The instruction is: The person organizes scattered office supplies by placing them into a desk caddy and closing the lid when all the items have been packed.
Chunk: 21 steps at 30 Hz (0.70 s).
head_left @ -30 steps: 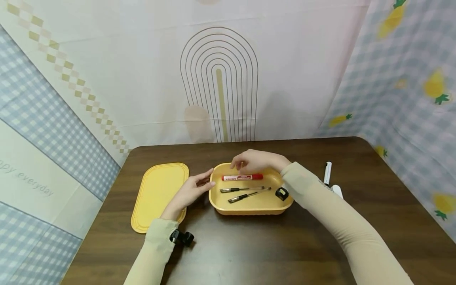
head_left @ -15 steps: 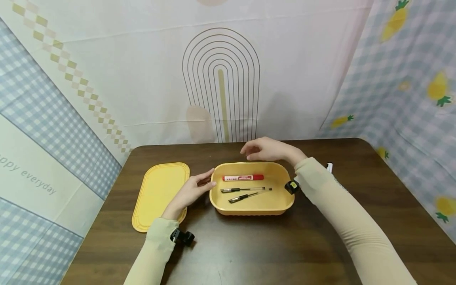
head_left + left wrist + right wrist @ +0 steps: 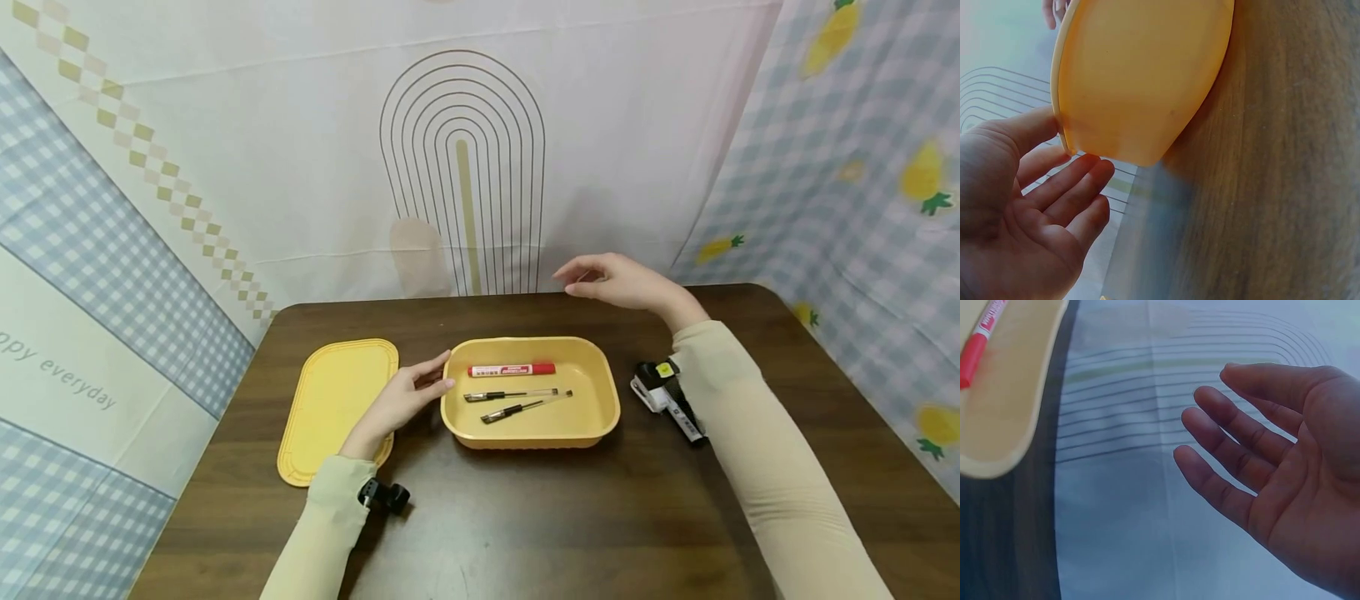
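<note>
On the desk (image 3: 525, 517), at left, yellow lid (image 3: 337, 408); next, left hand (image 3: 397, 405), with fingers pinching the rim of yellow tray (image 3: 528, 442); inside, red marker (image 3: 512, 369) and two pens (image 3: 495, 396); then right hand (image 3: 624, 282) in the air, fingers relaxed and free.

Dark wood-grain tabletop (image 3: 487, 546), far right corner rounded; I noted a dull sheen at its near side. White cloth (image 3: 315, 167) hung behind, creased across. I made out an arch of thin nested lines (image 3: 495, 167) printed on it, a mustard stripe (image 3: 467, 212) down the middle, a beige rounded patch (image 3: 417, 258) over its lower left. Tan and pale diamonds (image 3: 164, 193) ran diagonally down the left. Beyond them I logged blue gingham (image 3: 97, 225), split by a white band bearing grey lettering (image 3: 60, 371), cut at the edge: "ppy everyday". Right side: blue-grey checked cloth (image 3: 832, 250), softly rumpled, printed with yellow pineapples (image 3: 922, 172), green-leaved.
</note>
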Available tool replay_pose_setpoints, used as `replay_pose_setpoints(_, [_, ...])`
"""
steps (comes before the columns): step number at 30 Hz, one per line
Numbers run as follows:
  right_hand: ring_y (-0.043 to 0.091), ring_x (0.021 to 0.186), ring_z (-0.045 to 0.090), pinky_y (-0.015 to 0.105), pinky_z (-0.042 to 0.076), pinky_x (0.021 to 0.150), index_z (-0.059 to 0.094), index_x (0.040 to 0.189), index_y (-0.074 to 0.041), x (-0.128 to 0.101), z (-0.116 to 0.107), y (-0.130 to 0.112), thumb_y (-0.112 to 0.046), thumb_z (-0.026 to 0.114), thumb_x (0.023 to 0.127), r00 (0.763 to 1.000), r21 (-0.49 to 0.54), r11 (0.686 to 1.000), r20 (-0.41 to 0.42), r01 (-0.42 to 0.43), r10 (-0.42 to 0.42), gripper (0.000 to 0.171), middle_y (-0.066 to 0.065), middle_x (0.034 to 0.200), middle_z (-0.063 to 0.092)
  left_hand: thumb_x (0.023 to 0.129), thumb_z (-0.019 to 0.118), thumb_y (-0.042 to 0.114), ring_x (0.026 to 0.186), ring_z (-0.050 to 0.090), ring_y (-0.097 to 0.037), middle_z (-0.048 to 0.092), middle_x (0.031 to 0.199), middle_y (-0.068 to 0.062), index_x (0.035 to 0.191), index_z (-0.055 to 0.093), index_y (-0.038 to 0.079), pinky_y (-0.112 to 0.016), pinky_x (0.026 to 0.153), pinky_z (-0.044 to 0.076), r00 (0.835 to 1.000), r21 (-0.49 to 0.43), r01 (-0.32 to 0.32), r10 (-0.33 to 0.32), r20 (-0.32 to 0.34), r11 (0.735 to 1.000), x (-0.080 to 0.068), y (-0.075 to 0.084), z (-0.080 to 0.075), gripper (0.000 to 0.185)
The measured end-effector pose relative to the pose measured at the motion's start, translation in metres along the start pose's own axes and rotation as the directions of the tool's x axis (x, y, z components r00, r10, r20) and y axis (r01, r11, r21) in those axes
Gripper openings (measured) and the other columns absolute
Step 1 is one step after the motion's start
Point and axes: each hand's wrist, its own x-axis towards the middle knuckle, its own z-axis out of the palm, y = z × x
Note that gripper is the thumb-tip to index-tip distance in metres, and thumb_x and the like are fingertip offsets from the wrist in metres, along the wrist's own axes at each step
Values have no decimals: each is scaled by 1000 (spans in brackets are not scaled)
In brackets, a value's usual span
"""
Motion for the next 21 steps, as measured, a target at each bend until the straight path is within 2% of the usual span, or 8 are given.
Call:
replay_pose_setpoints(10, [25,111,59,47,47,93,65,134,-16,-23,-18,3,-29,61,103,996,-25,998,-77,-56,54,34,9,125,66,98,68,20,128,57,-29,50,149,-12,150,47,3,-42,106,45,1000,24,-4,4,-4,1000,1,1,1,58])
replay_pose_setpoints(21, [26,111,59,47,49,92,64,134,-15,-40,-27,17,-32,60,103,990,-20,995,-108,-97,95,36,11,127,64,99,67,16,127,57,-29,50,149,-12,150,46,3,-43,106,45,1000,28,-3,3,-3,1000,0,2,1,57])
